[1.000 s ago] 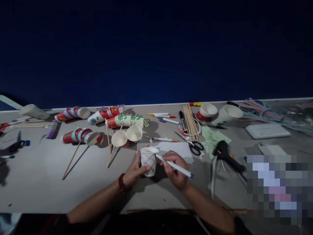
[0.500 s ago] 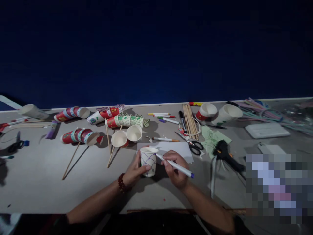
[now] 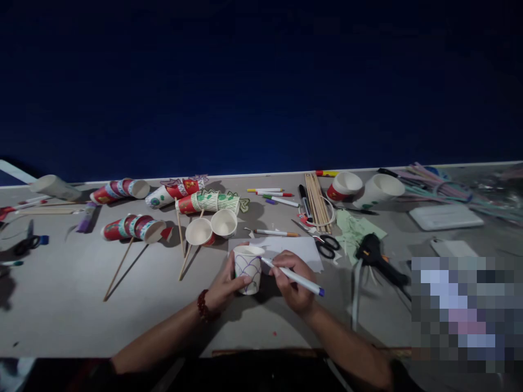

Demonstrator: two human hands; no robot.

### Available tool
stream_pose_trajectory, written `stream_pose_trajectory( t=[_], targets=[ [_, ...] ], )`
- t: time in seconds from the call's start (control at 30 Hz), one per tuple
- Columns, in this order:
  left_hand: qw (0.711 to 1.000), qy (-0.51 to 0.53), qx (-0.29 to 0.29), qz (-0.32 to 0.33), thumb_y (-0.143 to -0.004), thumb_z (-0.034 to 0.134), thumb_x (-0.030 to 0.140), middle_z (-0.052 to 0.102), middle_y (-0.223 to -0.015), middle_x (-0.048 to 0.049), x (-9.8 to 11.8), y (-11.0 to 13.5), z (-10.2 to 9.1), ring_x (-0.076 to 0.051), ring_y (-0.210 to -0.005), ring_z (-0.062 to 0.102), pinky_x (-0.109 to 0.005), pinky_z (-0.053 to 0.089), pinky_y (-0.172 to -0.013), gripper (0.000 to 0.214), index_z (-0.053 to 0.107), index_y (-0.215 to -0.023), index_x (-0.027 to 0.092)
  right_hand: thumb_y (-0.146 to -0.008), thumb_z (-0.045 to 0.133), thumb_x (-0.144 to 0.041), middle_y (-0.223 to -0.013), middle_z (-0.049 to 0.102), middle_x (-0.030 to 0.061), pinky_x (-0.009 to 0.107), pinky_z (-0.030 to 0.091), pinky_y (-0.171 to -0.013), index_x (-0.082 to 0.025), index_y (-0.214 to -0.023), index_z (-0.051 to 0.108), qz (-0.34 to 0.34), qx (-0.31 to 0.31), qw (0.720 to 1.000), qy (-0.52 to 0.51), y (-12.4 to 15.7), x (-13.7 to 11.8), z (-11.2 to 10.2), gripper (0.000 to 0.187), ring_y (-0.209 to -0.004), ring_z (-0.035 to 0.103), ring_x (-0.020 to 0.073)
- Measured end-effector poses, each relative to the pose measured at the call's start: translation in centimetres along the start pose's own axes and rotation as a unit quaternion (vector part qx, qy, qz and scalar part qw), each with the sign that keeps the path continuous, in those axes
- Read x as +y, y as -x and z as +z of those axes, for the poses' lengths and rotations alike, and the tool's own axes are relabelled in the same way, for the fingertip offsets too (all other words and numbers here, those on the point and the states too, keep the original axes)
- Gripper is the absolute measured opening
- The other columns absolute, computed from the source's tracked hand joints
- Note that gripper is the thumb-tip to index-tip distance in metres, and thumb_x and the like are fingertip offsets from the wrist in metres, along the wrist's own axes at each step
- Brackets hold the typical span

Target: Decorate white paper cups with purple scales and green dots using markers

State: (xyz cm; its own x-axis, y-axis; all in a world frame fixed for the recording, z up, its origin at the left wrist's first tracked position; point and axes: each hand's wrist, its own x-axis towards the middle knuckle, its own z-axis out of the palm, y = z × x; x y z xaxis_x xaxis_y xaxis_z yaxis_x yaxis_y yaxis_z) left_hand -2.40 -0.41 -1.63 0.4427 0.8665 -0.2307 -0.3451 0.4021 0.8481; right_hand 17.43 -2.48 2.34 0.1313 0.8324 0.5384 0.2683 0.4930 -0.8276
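Observation:
A white paper cup (image 3: 248,269) with purple scallop lines stands upright in my left hand (image 3: 226,284), the thumb across its front and the other fingers behind it. My right hand (image 3: 295,280) is closed round a white marker pen (image 3: 300,279) with a purple end. The pen's tip meets the cup's right side just below the rim. Under and behind the cup lies a sheet of white paper (image 3: 302,251). Two paper cups on sticks, a near one (image 3: 199,232) and one beside it (image 3: 224,223), are just beyond my left hand.
Decorated cup chains (image 3: 134,227) on sticks lie at the left. Several markers (image 3: 273,194), wooden sticks (image 3: 316,204) and black-handled scissors (image 3: 327,246) lie ahead. At the right are a glue gun (image 3: 378,258), green paper scraps (image 3: 355,231), white cups (image 3: 382,190) and a white box (image 3: 446,216).

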Motion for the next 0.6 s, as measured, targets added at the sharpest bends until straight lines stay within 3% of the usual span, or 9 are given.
stream_pose_trajectory(
  t=[0.27, 0.6],
  targets=[
    [1.000, -0.002, 0.002, -0.008, -0.073, 0.086, 0.041, 0.060, -0.141, -0.0131, -0.14, 0.00, -0.15, -0.035, -0.126, 0.057, -0.045, 0.048, -0.102, 0.092, 0.044, -0.153, 0.027, -0.091, 0.061, -0.018, -0.072, 0.067, 0.0021, 0.037, 0.055, -0.065, -0.025, -0.090, 0.066, 0.007, 0.025, 1.000, 0.004, 0.19, 0.23, -0.01, 0.008, -0.069, 0.066, 0.0223],
    [1.000, -0.008, 0.009, -0.001, -0.073, 0.086, 0.041, 0.059, -0.141, -0.0119, -0.30, 0.01, -0.29, -0.035, -0.128, 0.056, -0.047, 0.046, -0.107, 0.090, 0.046, -0.152, 0.028, -0.091, 0.060, -0.017, -0.070, 0.065, 0.0007, 0.035, 0.053, -0.064, -0.025, -0.090, 0.064, 0.010, 0.003, 1.000, 0.012, 0.02, 0.11, -0.07, 0.009, -0.067, 0.064, 0.0211]
  ],
)
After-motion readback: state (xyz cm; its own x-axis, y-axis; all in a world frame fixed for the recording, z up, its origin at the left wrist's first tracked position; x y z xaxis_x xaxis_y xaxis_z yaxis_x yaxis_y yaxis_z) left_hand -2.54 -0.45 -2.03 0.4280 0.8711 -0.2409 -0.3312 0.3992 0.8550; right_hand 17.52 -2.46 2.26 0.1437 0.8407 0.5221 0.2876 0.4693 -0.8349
